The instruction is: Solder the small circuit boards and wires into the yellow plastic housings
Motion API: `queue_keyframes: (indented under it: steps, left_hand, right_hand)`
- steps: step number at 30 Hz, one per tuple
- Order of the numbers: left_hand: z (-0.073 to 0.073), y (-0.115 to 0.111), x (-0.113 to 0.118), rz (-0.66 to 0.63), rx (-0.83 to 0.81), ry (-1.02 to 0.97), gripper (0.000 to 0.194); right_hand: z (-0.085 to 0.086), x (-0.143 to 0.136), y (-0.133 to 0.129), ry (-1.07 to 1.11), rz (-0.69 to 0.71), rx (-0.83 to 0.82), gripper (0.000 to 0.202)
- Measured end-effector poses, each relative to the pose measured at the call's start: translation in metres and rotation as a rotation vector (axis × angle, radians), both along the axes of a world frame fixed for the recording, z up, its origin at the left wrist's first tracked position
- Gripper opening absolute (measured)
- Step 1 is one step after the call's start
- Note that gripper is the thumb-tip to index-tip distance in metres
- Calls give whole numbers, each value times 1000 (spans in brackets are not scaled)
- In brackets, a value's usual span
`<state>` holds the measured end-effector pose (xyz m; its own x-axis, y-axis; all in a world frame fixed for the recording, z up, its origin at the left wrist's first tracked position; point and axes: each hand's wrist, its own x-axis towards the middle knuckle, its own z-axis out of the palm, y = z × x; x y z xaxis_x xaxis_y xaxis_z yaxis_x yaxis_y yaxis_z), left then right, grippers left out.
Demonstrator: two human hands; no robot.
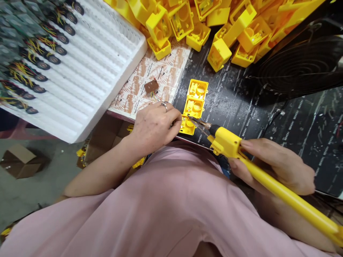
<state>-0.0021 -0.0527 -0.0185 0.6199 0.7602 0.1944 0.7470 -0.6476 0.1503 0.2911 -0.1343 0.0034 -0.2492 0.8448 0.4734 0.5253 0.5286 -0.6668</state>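
My right hand [273, 162] is wrapped round a yellow soldering iron [227, 141] with a black collar and a thin tip. Its tip points at the nearest of three small yellow plastic housings [190, 131], which stand in a row at the bench edge. Right beside that housing, the fingers of my left hand [158, 123] are pinched together; what they hold, if anything, is hidden. The middle housing [198, 113] and the far housing [205, 85] show a round speaker grille inside. Beyond my left hand lies a small brown circuit board [151, 86] with thin wires.
Many yellow housings [182, 21] are heaped at the back of the black bench [227, 92]. On the left is a white foam tray [107, 53] bearing rows of wired round parts [61, 38]. A black round-grilled fan [297, 67] stands at right. Cardboard boxes [20, 162] sit below.
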Motion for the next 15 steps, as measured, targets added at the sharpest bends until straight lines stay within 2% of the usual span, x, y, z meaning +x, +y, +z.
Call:
queue_keyframes:
  steps: [3, 6, 11, 15]
  left_hand:
    - [-2, -1, -8, -57, 12, -88, 30]
    - [-8, -3, -12, -38, 51, -58, 35]
    - [-13, -3, -9, -72, 195, -36, 25]
    - [-11, -1, -3, -72, 246, -44, 23]
  right_hand:
    - [-3, 3, -2, 53, -1, 79, 29]
    - [-4, 5, -2, 40, 40, 94, 22]
    - [-1, 4, -2, -56, 35, 37, 50]
    - [-5, -1, -3, 3, 74, 84, 49]
